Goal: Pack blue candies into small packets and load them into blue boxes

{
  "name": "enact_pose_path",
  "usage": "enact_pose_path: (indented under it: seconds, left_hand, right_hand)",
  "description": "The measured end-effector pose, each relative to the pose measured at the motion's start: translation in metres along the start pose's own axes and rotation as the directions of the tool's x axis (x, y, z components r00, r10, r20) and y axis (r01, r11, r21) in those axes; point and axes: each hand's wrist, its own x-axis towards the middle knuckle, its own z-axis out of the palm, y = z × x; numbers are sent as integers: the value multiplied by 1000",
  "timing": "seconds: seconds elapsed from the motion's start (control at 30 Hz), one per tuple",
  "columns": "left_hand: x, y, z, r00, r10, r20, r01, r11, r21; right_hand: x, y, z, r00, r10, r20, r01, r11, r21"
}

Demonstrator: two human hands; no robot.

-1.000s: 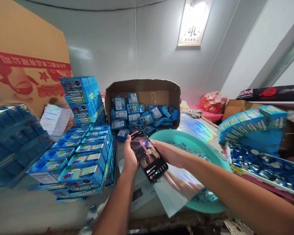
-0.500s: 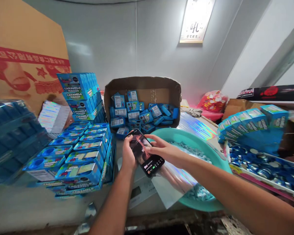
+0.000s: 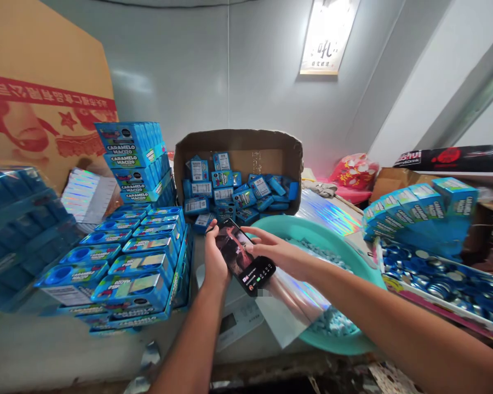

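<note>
Head view: grips a black phone [image 3: 239, 260] in the left hand [image 3: 216, 260], thumb along the edge and other fingers mostly hidden behind, between the stacked blue boxes [image 3: 137, 290] and the turquoise basin [image 3: 347, 346]. Holds the right hand [image 3: 276, 253] over the phone's right side, thumb and index finger spread apart; cannot tell contact between thumb and screen. Shows on-screen writing too small to read. Bears "CARAMELO MACIZO" on the stacked boxes, less legibly on the fanned boxes [image 3: 421, 219]. Carries inverted Chinese characters on the large carton [image 3: 57, 44], "吼" on the wall scroll [image 3: 321, 63], "shui" and "Drink" on the black box [image 3: 472, 156].
</note>
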Motion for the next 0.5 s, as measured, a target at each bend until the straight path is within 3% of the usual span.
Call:
enact_pose_path:
  seconds: [0.13, 0.33, 0.5]
  left_hand:
    - [1, 2, 1, 999, 34, -26, -35, 999, -36]
    - [0, 2, 0, 999, 45, 1, -45, 998, -37]
    - [1, 3, 0, 998, 65, 8, -65, 997, -34]
  right_hand:
    - [1, 2, -3, 992, -41, 115, 43, 999, -17]
    - [-4, 7, -9, 981, -51, 185, 119, 918, -379]
    - [-5, 9, -11, 976, -77, 205, 179, 816, -549]
